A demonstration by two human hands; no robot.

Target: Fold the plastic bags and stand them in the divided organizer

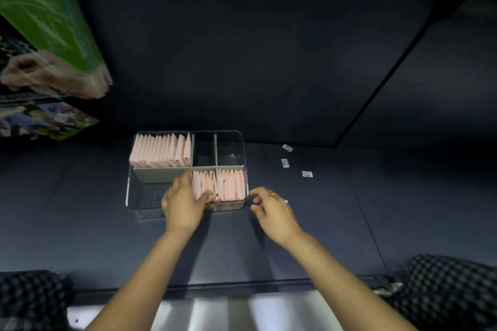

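Head view: left hand [185, 203] presses loose-fingered against folded bags [204, 187] standing in the organizer [185, 134], right hand [269, 208] empty beside its wall.

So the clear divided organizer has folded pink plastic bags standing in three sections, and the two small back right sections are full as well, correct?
Not quite. The head view shows the clear divided organizer with folded pink plastic bags standing in three sections, but the two small back right sections hold nothing. The left hand is at the front bags; the right hand is beside the organizer.
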